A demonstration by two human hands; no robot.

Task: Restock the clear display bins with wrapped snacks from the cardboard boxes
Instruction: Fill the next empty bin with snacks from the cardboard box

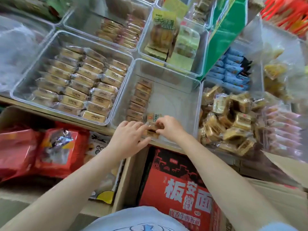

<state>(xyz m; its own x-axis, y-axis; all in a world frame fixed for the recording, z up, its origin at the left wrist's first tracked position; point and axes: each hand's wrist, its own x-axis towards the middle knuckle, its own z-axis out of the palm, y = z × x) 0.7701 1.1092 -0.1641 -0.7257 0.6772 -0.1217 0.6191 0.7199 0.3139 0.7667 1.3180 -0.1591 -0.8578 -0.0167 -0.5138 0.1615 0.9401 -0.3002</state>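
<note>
While both hands meet at the near edge of the middle clear bin (196, 104), the left hand (128, 139) and right hand (170, 127) pinch small brown clear-wrapped snacks (152, 130). Inside that bin, one row of wrapped cakes (139, 100) lines its left wall. Left of it, a full bin (21, 87) holds neat rows.

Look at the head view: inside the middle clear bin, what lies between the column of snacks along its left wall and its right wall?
In the head view, the middle clear bin is bare between that column of snacks and its right wall.
</note>
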